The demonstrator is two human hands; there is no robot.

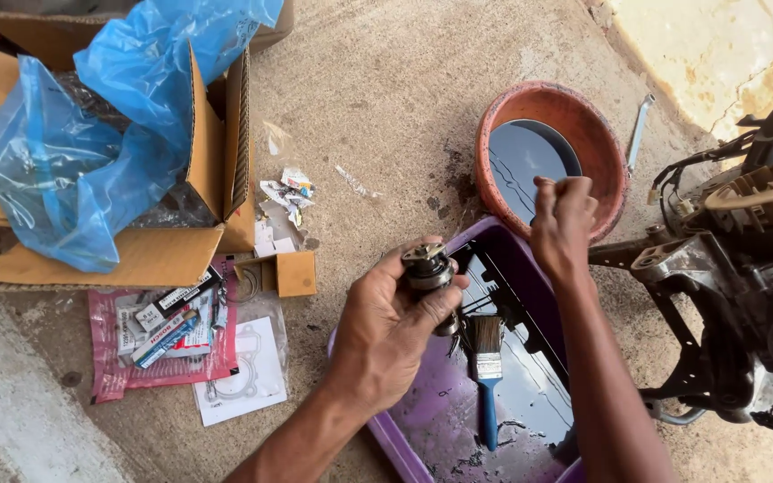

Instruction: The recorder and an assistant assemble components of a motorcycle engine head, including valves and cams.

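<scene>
Brush (487, 358) in tray (422, 411) (bowl (505, 107) behind)

- Two bare hands: a left hand (386, 326) closed around one small grey metal engine part (429, 268), a right hand (564, 224) closed into a loose fist above the basin rim.
- One purple plastic rectangular basin (431, 411) with dark liquid.
- One flat blue-handled paintbrush (488, 367), lying in that basin.
- One round terracotta-coloured bowl (583, 116) of dark liquid.
- One large brown cardboard box (212, 143), flaps open.
- One crumpled blue plastic bag (73, 170) in the box.
- One small brown cardboard box (293, 273).
- One pink flat packet (118, 376) on the concrete floor.
- One white paper sheet (257, 371) with gasket.
- One slim metal spanner (639, 130).
- One dark engine frame (744, 286) at the right edge.
</scene>
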